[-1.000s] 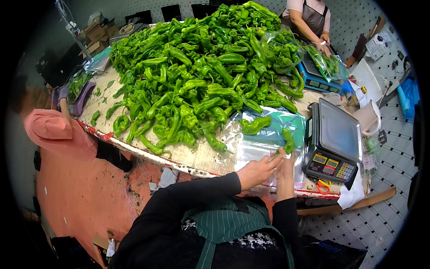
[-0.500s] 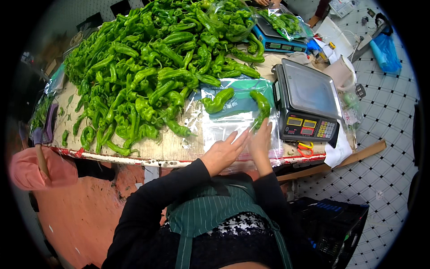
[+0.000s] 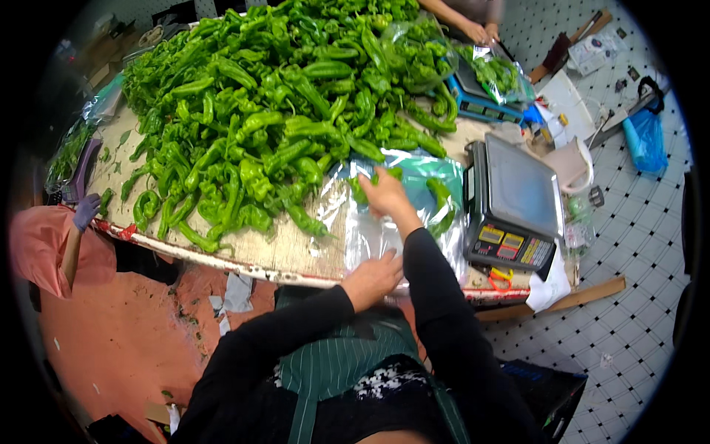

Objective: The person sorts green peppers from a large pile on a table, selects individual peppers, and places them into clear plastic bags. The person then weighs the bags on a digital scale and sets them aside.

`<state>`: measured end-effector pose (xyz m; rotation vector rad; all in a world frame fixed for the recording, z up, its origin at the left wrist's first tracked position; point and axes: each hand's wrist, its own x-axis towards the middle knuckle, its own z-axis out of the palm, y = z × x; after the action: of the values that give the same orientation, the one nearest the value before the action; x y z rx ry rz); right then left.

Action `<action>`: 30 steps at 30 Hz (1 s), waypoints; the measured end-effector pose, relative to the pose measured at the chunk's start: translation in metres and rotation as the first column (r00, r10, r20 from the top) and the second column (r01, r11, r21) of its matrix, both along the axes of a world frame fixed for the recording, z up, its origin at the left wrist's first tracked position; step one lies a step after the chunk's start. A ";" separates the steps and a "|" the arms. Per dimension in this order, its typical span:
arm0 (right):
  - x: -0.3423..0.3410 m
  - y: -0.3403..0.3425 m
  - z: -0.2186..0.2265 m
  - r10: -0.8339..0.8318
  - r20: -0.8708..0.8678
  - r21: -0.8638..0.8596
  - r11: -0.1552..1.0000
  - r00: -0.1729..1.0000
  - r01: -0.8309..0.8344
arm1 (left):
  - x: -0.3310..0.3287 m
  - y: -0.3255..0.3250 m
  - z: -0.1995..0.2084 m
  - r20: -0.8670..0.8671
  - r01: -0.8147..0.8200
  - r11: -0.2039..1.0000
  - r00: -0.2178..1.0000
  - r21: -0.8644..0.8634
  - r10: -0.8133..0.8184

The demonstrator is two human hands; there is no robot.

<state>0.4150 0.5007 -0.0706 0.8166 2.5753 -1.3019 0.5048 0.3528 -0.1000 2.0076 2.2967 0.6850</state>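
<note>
A stack of clear plastic bags with a green printed panel [image 3: 360, 235] lies at the table's near edge. Two long green peppers rest on it. My right hand [image 3: 386, 194] reaches over the left green pepper [image 3: 358, 192], its fingers closed around it and partly hiding it. The other green pepper [image 3: 442, 207], curved, lies to the right, apart from my hands. On the near part of the bags my left hand [image 3: 373, 280] lies flat, holding nothing that shows.
A large heap of green peppers [image 3: 259, 111] covers the table's left and middle. A black scale [image 3: 521, 177] stands right of the bags, with orange-handled scissors [image 3: 501, 278] before it. Another person's hands [image 3: 481, 33] are near a blue scale [image 3: 481, 107]; a gloved hand [image 3: 87, 211] is at far left.
My right hand has moved from the right pepper's lower end up and left onto the left pepper. My left hand has drawn back toward the near edge. The whole view has shifted.
</note>
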 end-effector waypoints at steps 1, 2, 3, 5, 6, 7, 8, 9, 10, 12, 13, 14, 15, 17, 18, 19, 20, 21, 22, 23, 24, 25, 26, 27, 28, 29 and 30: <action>-0.005 0.005 -0.011 0.014 0.040 0.104 0.994 0.999 -0.018 | 0.001 0.000 0.006 0.023 -0.011 1.000 1.000 0.007 0.011; -0.005 0.003 -0.018 0.018 0.033 0.186 0.982 0.999 -0.024 | -0.001 -0.001 0.002 0.029 -0.017 1.000 0.999 0.003 0.017; -0.007 0.001 -0.020 0.005 0.066 0.167 0.986 0.998 -0.016 | -0.003 -0.004 -0.002 0.040 -0.029 1.000 0.999 -0.003 0.029; -0.003 0.009 -0.048 -0.035 -0.057 0.264 0.963 0.998 0.049 | -0.003 -0.006 0.000 0.052 -0.024 0.999 0.998 -0.031 0.026; 0.005 0.016 -0.073 -0.038 -0.195 0.374 0.921 0.980 0.110 | -0.003 -0.007 0.003 0.054 -0.029 1.000 0.998 -0.004 0.030; 0.016 0.026 -0.100 -0.024 -0.326 0.474 0.861 0.945 0.185 | -0.003 -0.006 0.001 0.068 -0.016 1.000 0.998 -0.002 0.016; 0.019 0.021 -0.099 0.020 -0.447 0.543 0.801 0.894 0.253 | -0.002 -0.009 -0.004 0.083 -0.021 1.000 0.996 -0.014 0.022; 0.021 0.020 -0.097 -0.180 -0.399 0.301 0.900 0.899 0.314 | -0.003 -0.011 -0.007 0.099 -0.025 0.999 0.995 -0.025 0.027; 0.026 0.004 -0.063 -0.356 -0.290 0.048 0.922 0.888 0.385 | -0.003 -0.013 -0.008 0.117 -0.044 0.999 0.992 -0.011 0.045; 0.031 -0.003 -0.041 -0.598 -0.114 -0.273 0.787 0.793 0.554 | -0.004 -0.012 -0.013 0.086 -0.047 0.998 0.995 0.045 0.043; 0.031 -0.006 -0.041 -0.614 -0.195 -0.256 0.784 0.764 0.565 | -0.005 -0.013 -0.014 0.071 -0.054 0.996 0.996 0.067 0.049; 0.030 -0.010 -0.041 -0.624 -0.275 -0.239 0.781 0.731 0.577 | -0.006 -0.014 -0.015 0.071 -0.046 0.997 0.997 0.068 0.041; 0.029 -0.013 -0.040 -0.627 -0.354 -0.223 0.778 0.694 0.588 | -0.007 -0.016 -0.014 0.071 -0.039 0.997 0.997 0.068 0.034; 0.021 -0.029 -0.009 -0.296 -0.594 0.134 0.880 0.748 0.455 | -0.006 -0.018 -0.015 0.068 -0.050 0.996 0.997 0.073 0.045; 0.008 -0.037 0.004 -0.133 -0.656 0.211 0.913 0.743 0.350 | -0.008 -0.020 -0.015 0.058 -0.066 0.995 0.996 0.069 0.062; -0.004 -0.045 0.019 0.054 -0.650 0.377 0.889 0.758 0.259 | -0.010 -0.022 -0.015 0.048 -0.085 0.994 0.995 0.066 0.082; -0.018 -0.047 0.033 0.255 -0.645 0.526 0.832 0.720 0.176 | -0.011 -0.023 -0.011 0.039 -0.104 0.984 0.994 0.144 0.099; -0.033 -0.045 0.040 0.370 -0.492 0.692 0.715 0.788 0.096 | -0.012 -0.023 -0.010 0.080 -0.059 0.998 0.995 -0.002 0.059; -0.050 -0.036 0.037 0.491 -0.420 0.814 0.576 0.763 0.077 | -0.012 -0.023 -0.005 0.064 -0.079 0.996 0.995 0.047 0.076; -0.062 -0.025 0.039 0.533 -0.286 0.868 0.496 0.796 -0.020 | -0.011 -0.023 0.002 0.048 -0.092 0.990 0.995 0.102 0.088; -0.077 -0.013 0.031 0.591 -0.183 0.905 0.413 0.786 -0.100 | -0.011 -0.023 0.005 0.032 -0.108 0.989 0.994 0.099 0.105; -0.087 -0.010 0.027 0.647 -0.076 0.930 0.320 0.759 -0.180 | -0.010 -0.023 0.002 0.022 -0.116 0.987 0.993 0.109 0.114; -0.090 -0.008 0.022 0.617 -0.121 0.894 0.409 0.777 -0.185 | -0.009 -0.022 -0.002 0.013 -0.123 0.985 0.992 0.120 0.122; -0.092 -0.007 0.017 0.582 -0.163 0.850 0.493 0.797 -0.186 | -0.008 -0.022 -0.005 0.003 -0.127 0.983 0.992 0.132 0.128; -0.094 -0.010 0.013 0.548 -0.199 0.796 0.574 0.812 -0.193 | -0.007 -0.023 -0.005 0.019 -0.147 0.980 0.989 0.134 0.146; -0.094 -0.016 0.008 0.500 -0.206 0.786 0.596 0.841 -0.162 | -0.006 -0.024 -0.005 0.033 -0.164 0.977 0.986 0.135 0.161; -0.090 -0.023 0.002 0.449 -0.211 0.777 0.616 0.868 -0.129 | -0.006 -0.025 -0.005 0.048 -0.180 0.974 0.983 0.138 0.174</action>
<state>0.3250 0.4778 -0.0687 0.1419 3.4202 -0.2555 0.4990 0.3283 -0.1046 1.8400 2.4938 0.9113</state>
